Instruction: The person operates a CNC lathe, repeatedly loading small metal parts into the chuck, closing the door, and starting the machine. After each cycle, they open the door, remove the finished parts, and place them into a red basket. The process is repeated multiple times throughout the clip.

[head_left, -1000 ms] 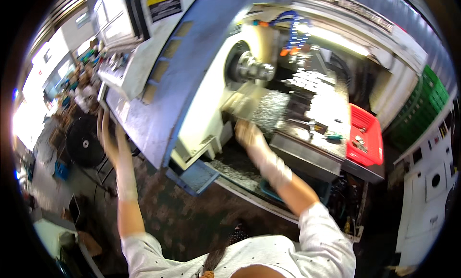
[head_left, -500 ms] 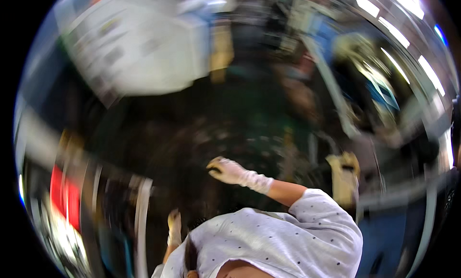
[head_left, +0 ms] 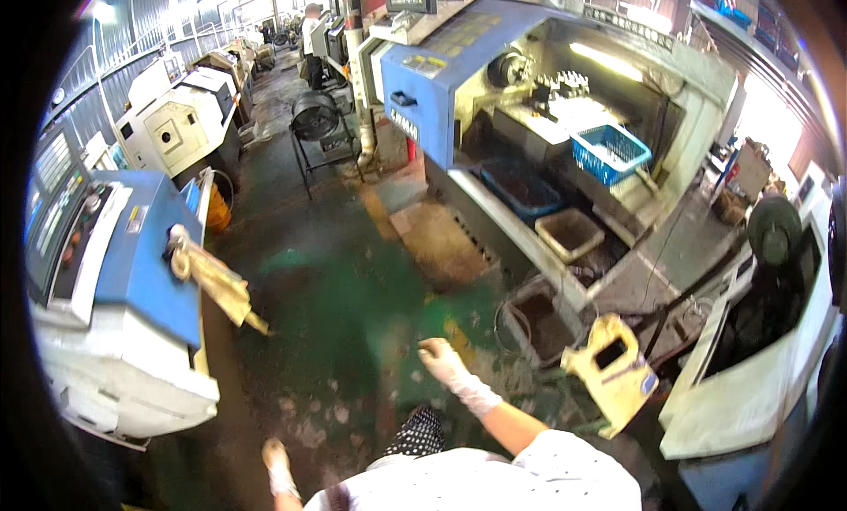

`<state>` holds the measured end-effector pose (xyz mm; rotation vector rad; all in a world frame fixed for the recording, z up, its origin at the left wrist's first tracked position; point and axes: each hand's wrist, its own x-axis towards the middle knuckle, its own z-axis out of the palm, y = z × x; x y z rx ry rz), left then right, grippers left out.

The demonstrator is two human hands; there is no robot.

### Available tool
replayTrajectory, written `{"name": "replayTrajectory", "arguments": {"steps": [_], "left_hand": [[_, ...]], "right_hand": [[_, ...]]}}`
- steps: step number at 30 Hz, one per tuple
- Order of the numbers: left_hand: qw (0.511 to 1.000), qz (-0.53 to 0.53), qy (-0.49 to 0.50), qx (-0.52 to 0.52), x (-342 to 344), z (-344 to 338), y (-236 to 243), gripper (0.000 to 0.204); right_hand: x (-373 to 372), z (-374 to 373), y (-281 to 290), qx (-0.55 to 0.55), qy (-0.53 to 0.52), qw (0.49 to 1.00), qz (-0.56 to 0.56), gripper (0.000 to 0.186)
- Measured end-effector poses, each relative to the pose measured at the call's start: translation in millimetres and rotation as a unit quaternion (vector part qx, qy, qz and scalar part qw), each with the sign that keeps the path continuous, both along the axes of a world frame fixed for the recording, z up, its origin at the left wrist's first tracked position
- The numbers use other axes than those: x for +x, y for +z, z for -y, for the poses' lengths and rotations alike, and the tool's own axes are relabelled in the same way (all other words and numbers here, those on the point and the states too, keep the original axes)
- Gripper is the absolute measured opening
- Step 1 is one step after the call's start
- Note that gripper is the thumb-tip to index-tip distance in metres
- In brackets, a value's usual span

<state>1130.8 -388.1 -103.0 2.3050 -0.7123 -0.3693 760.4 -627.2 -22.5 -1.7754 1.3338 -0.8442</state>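
Observation:
My right hand (head_left: 445,363), in a pale glove with yellowish fingertips, is held out over the dark green floor (head_left: 344,281). Its fingers are loosely bent and nothing shows in them. Lower and to the left hangs my left hand (head_left: 277,462), gloved the same way, touching nothing I can see. How its fingers lie is too small to make out. Closest to the right hand on its right is a cream-coloured plastic stool (head_left: 609,383) with a slot. Beyond stands a blue and white lathe (head_left: 419,92) with its interior exposed, and a blue basket (head_left: 609,154) sits in it.
At left is another machine with a blue panel (head_left: 146,246) and a cloth (head_left: 207,273) hanging from it. A black floor fan (head_left: 316,116) stands farther up the aisle, near a person (head_left: 311,43). Trays (head_left: 569,235) and a bin (head_left: 538,321) lie along the lathe's base.
My view has swung round and sharpened from a blur; the lathe with the blue basket now stands ahead at right. My right hand shows lower and slightly farther right; the left shows lower and farther left.

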Motion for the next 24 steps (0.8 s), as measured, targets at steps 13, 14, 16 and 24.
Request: {"name": "replayTrajectory", "arguments": {"steps": [13, 14, 16, 24], "left_hand": [[0.799, 0.213, -0.417, -0.379, -308.1, 626.1, 250.4, 0.075], [0.804, 0.21, -0.389, -0.396, -322.4, 659.0, 258.6, 0.081], [0.8, 0.245, -0.334, -0.434, -329.0, 707.0, 259.6, 0.077], [0.714, 0.223, -0.4, -0.53, -299.3, 761.9, 232.2, 0.041]], "right_hand": [[-7.3, 380.0, 47.1, -0.074, -0.172, 0.978, 0.095, 0.069], [1.0, 415.9, 47.9, -0.144, -0.194, 0.968, 0.067, 0.071], [27.9, 436.3, 60.8, -0.149, -0.231, 0.955, 0.113, 0.075], [13.5, 451.3, 49.8, -0.022, -0.12, 0.981, 0.15, 0.069]]}}
